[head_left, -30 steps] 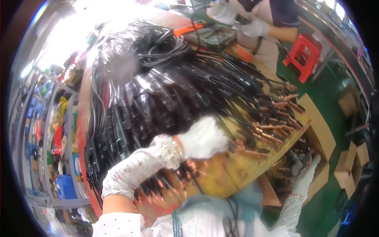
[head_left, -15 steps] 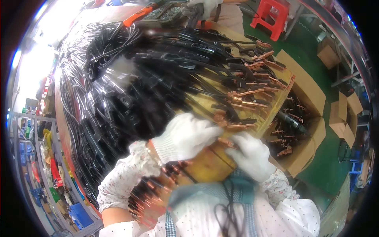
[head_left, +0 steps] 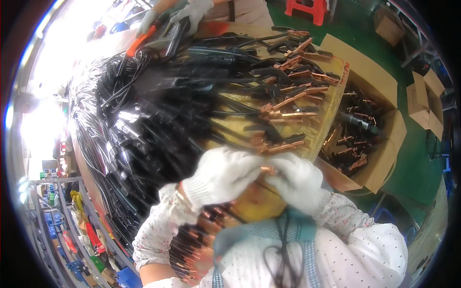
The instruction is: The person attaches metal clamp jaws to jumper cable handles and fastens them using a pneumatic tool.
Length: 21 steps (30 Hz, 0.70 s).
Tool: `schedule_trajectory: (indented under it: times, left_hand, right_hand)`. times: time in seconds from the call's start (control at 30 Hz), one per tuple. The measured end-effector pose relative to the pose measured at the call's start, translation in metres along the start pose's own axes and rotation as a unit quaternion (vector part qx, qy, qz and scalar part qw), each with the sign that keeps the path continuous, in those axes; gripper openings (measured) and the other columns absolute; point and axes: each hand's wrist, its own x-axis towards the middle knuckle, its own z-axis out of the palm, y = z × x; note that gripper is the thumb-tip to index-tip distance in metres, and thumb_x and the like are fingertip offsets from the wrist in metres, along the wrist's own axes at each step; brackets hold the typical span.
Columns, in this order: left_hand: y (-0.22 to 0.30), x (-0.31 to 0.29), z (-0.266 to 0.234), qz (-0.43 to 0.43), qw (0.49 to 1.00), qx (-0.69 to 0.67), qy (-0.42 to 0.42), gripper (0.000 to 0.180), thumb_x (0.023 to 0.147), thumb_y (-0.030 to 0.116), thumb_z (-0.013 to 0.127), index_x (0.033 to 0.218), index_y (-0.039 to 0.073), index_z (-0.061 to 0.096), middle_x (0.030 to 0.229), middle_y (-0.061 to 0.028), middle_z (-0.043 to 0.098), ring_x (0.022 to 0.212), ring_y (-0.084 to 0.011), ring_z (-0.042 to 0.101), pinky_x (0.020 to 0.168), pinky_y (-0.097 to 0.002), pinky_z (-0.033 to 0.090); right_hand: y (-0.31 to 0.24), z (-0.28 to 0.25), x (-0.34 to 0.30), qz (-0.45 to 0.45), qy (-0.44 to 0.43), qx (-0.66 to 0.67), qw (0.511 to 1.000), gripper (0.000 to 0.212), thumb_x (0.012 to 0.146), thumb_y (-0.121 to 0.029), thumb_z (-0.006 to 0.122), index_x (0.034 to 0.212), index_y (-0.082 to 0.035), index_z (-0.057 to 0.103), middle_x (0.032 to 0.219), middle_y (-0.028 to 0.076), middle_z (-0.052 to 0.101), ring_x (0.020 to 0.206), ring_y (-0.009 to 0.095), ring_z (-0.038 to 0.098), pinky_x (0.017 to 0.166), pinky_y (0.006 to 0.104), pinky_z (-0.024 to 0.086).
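My left hand (head_left: 223, 175), in a white knit glove, is closed with its fingertips pinched toward the middle. Facing it, my right hand (head_left: 297, 182), gloved alike, has its fingers curled in. A small copper-coloured metal part (head_left: 268, 169) shows between the two sets of fingertips; both hands seem to grip it, and the rest of it is hidden. Just beyond them, black welding electrode holders with copper jaws (head_left: 288, 103) lie over the yellow tabletop (head_left: 326, 113). More copper-ended parts (head_left: 201, 240) sit below my left forearm, partly covered by it.
Black handles and grey cables (head_left: 89, 125) heap up on the left. An open cardboard box (head_left: 379, 165) on the right holds more copper-jawed pieces. Across the table, a co-worker's gloved hands (head_left: 194, 12) are by an orange-handled tool (head_left: 141, 42). A red stool (head_left: 312, 10) stands beyond.
My hands have come closer together around the copper part, the right one moving inward. The co-worker's hands have come further into view near the orange-handled tool. The whole view has shifted slightly.
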Motion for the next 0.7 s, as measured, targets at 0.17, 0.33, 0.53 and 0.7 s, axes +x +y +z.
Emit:
schedule_trajectory:
  times: [0.17,0.33,0.53,0.7]
  left_hand:
    - [0.000,-0.004,-0.002,-0.032,0.999,-0.008,-0.042,0.018,0.081,0.010,0.069,0.098,0.005,0.072,0.080,-0.0130,0.069,0.072,-0.0319,0.068,0.063,-0.0398,0.053]
    - [0.001,-0.006,-0.006,-0.116,0.984,-0.034,-0.128,0.015,0.087,0.018,0.065,0.092,0.006,0.072,0.075,-0.0165,0.066,0.070,-0.0334,0.067,0.061,-0.0408,0.052]
    - [0.001,0.004,-0.010,-0.218,0.952,-0.105,-0.185,0.021,0.089,0.021,0.060,0.092,0.004,0.071,0.076,-0.0172,0.067,0.069,-0.0338,0.065,0.065,-0.0406,0.052]
    - [0.001,0.014,-0.016,-0.265,0.926,-0.147,-0.223,0.026,0.090,0.025,0.057,0.094,0.003,0.071,0.077,-0.0166,0.067,0.070,-0.0317,0.065,0.069,-0.0400,0.052]
  right_hand:
    - [0.004,0.006,0.002,-0.035,0.000,-0.004,0.999,0.032,0.083,-0.034,0.074,0.107,-0.013,0.067,0.100,0.005,0.067,0.084,0.029,0.069,0.073,0.0399,0.055]
    - [0.012,0.006,0.009,-0.109,-0.027,-0.062,0.992,0.033,0.081,-0.033,0.074,0.106,-0.014,0.065,0.098,0.004,0.065,0.081,0.026,0.067,0.070,0.0384,0.054]
    - [0.016,0.012,0.019,-0.169,-0.023,-0.079,0.982,0.030,0.080,-0.032,0.074,0.101,-0.013,0.062,0.090,0.003,0.061,0.076,0.024,0.066,0.064,0.0377,0.052]
    - [0.015,0.011,0.023,-0.170,-0.056,-0.080,0.981,0.028,0.079,-0.031,0.073,0.097,-0.013,0.061,0.084,0.003,0.058,0.074,0.023,0.065,0.061,0.0382,0.051]
